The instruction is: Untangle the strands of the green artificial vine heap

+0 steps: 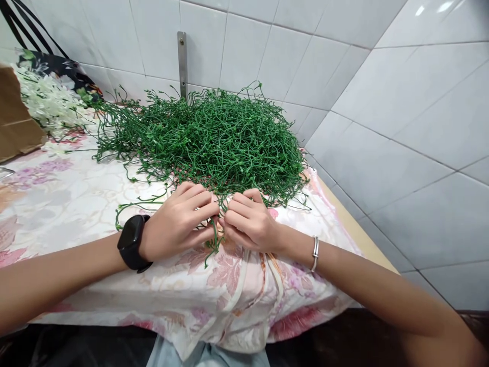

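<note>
A large tangled heap of thin green artificial stems [229,137] lies on the flowered cloth. In front of it, my left hand [185,219], with a black watch at the wrist, is closed on a green stem [214,242] whose branched end hangs below the fingers. My right hand [250,219] is close beside it, fingers curled and pressed together at the same stems; a silver bangle is on that wrist. The fingertips of both hands nearly meet. Another loose green stem [143,201] lies on the cloth behind the watch.
White artificial flowers [53,102] and a brown cardboard piece [17,117] are at the left, by a dark floral bag [64,71]. Tiled walls stand behind and at the right. A metal bracket [182,63] rises behind the heap. The cloth [87,188] hangs over the front edge.
</note>
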The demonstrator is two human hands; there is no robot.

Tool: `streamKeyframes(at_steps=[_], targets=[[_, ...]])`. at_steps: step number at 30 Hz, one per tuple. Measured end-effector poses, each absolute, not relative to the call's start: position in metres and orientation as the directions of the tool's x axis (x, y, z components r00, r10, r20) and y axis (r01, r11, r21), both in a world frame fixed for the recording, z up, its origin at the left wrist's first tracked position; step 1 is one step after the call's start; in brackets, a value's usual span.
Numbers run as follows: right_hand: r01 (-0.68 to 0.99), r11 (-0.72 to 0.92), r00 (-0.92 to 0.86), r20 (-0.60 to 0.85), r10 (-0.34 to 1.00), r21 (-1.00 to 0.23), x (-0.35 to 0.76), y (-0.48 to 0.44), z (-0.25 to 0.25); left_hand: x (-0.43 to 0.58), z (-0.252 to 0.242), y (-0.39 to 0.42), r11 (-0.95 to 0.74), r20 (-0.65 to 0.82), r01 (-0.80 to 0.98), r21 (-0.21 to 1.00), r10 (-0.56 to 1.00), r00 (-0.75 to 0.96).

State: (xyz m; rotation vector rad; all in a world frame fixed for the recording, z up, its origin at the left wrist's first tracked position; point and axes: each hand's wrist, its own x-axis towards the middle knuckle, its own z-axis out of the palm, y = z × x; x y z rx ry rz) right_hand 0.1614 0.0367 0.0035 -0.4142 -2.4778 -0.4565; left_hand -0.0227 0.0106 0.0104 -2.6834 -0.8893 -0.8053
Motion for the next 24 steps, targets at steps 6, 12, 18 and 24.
streamKeyframes(at_steps=[6,12,18,24], targets=[[0.392,0.887,-0.769,0.617,0.170,0.244,0.1597,0.0363,0.0015,-0.0189,0.0089,0.0103,-0.789,0.551,0.615,-0.015,0.507,0.664],[0.380,0.892,-0.739,0.659,0.135,0.243,0.1588,0.0370,-0.0008,-0.0181,0.0079,0.0094,-0.796,0.544,0.604,-0.025,0.496,0.677],[0.376,0.886,-0.732,0.673,0.103,0.272,0.1586,0.0369,-0.0026,-0.0170,0.0083,0.0082,-0.799,0.521,0.601,0.003,0.515,0.681],[0.390,0.877,-0.707,0.701,0.092,0.279,0.1580,0.0356,-0.0028,-0.0158,0.0085,0.0100,-0.792,0.500,0.609,0.035,0.542,0.675]])
